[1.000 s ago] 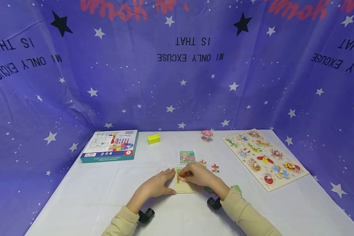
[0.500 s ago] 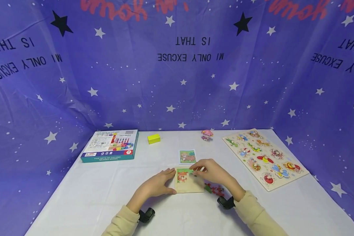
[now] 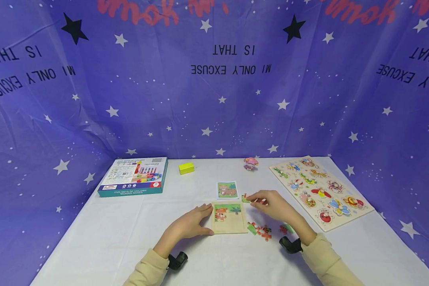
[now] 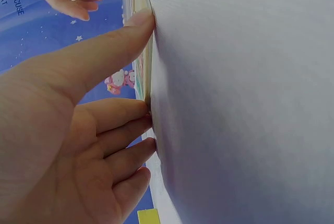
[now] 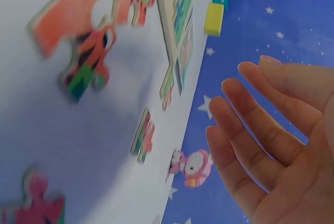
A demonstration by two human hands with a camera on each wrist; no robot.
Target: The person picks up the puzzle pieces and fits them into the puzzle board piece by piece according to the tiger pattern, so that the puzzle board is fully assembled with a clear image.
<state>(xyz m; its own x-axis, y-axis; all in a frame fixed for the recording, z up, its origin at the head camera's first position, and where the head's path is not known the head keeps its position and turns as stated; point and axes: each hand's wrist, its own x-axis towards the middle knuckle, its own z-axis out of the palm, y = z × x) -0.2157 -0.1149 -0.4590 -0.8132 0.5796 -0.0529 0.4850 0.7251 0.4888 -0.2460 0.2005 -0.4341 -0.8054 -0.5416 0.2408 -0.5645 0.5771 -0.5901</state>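
Note:
A square wooden puzzle tray (image 3: 228,228) lies flat on the white table. Joined jigsaw pieces showing a tiger's face and green leaves fill the upper part of its recess. My left hand (image 3: 188,223) rests against the tray's left edge, thumb near the lower corner and fingers higher up; in the left wrist view its thumb and fingertips touch that edge. My right hand (image 3: 271,203) hovers right of the tray, beside a loose green-and-red puzzle piece (image 3: 245,198). In the right wrist view, its loosely bent fingers (image 5: 245,125) hold nothing and stay apart from the pieces.
Loose puzzle pieces (image 3: 262,230) lie right of the tray, another (image 3: 286,228) under my right forearm. A picture card (image 3: 227,190) lies behind the tray. Farther out are a boxed bead set (image 3: 134,178), a yellow block (image 3: 186,169), a pink figurine (image 3: 250,163) and an insect peg board (image 3: 321,192).
My right hand has pulled back from the tray toward the right, leaving a green piece with a palm tree in the recess's upper right. The left hand stays put.

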